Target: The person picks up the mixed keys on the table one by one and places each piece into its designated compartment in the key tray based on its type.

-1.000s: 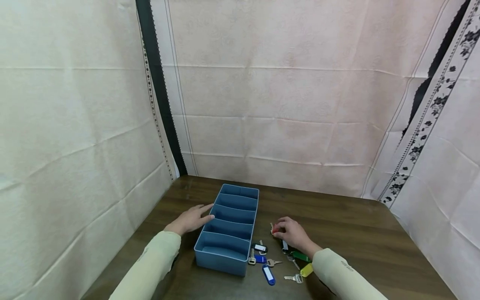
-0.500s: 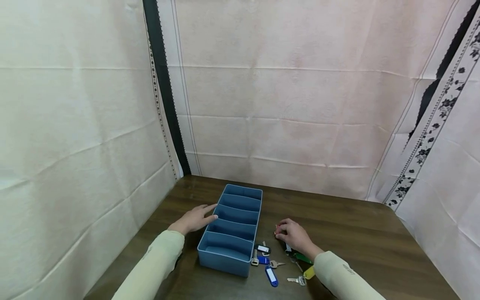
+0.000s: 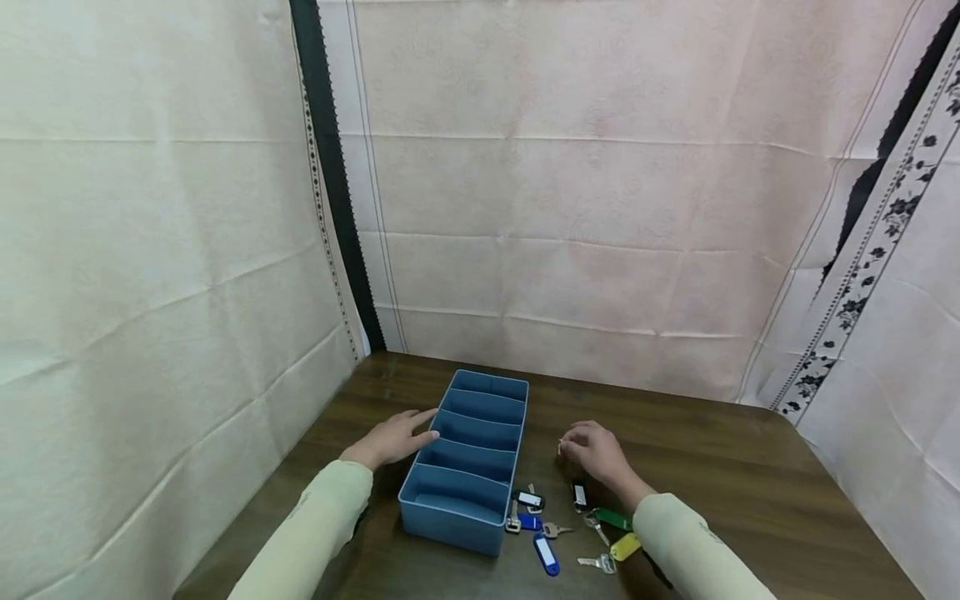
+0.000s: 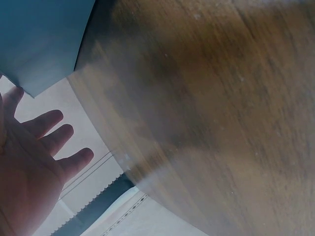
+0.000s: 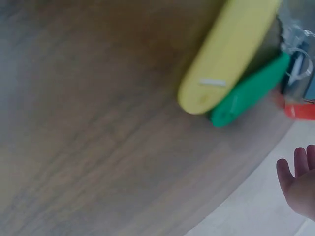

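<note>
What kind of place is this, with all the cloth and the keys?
It looks like a curtained-off work corner, though I can't tell in what building. Pale cloth hangs around a wooden table, and on it are a blue divided box and keys with colored tags.

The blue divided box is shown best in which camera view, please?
The head view shows the blue box best, with its compartments and nearly whole rim visible. The left wrist view shows only part of its outside; in the right wrist view, a bluish sliver at the edge may or may not be it.
</note>
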Action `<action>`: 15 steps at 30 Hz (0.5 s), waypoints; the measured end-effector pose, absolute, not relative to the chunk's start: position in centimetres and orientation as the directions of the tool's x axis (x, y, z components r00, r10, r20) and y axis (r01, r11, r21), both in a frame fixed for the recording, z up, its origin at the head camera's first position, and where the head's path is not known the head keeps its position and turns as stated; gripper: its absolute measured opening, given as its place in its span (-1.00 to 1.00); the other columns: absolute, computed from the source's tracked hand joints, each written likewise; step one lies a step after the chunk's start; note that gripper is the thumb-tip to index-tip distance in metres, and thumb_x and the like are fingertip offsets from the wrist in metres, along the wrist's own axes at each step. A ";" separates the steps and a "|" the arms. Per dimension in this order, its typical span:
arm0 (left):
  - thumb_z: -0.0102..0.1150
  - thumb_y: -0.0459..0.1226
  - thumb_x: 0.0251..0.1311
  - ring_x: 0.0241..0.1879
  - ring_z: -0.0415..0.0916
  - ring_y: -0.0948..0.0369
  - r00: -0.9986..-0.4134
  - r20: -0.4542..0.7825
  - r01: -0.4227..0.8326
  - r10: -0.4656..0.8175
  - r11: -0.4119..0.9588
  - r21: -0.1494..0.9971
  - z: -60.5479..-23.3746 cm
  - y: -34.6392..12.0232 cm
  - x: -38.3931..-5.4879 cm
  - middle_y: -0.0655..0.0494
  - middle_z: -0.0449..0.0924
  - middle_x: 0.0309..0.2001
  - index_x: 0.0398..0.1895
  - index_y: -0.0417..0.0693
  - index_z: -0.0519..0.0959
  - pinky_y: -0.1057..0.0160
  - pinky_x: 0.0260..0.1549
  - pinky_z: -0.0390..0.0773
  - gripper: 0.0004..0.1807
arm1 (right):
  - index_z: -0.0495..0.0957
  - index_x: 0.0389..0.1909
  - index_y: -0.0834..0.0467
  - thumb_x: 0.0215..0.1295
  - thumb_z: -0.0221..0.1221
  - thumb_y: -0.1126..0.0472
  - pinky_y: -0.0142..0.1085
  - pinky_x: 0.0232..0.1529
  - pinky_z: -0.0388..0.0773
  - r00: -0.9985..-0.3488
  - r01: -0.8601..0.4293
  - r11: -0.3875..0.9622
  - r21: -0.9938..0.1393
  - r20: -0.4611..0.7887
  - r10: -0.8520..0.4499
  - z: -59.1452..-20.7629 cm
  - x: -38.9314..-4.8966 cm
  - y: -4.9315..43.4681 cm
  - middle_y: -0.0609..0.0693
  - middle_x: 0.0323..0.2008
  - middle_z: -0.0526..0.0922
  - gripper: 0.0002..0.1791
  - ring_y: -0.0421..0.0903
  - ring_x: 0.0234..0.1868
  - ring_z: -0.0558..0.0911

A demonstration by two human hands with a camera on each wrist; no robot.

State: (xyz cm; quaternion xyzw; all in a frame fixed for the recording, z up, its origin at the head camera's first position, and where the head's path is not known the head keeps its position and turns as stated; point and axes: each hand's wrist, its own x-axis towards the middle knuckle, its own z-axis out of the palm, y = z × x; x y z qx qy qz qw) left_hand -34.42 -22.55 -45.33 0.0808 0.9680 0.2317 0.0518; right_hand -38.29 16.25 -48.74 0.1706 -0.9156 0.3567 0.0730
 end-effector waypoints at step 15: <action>-0.04 0.13 0.44 0.41 0.15 -0.23 -0.981 -0.064 0.134 0.182 0.881 0.453 -45.4 -22.6 -34.5 -0.23 0.18 0.46 0.53 0.20 0.21 -0.37 0.24 0.19 -0.34 | 0.70 -0.26 0.10 0.42 0.21 0.14 0.08 0.07 0.47 -0.971 -0.240 0.577 -0.781 0.205 -0.127 -46.7 -39.8 17.1 0.14 0.05 0.56 -0.85 0.13 0.09 0.49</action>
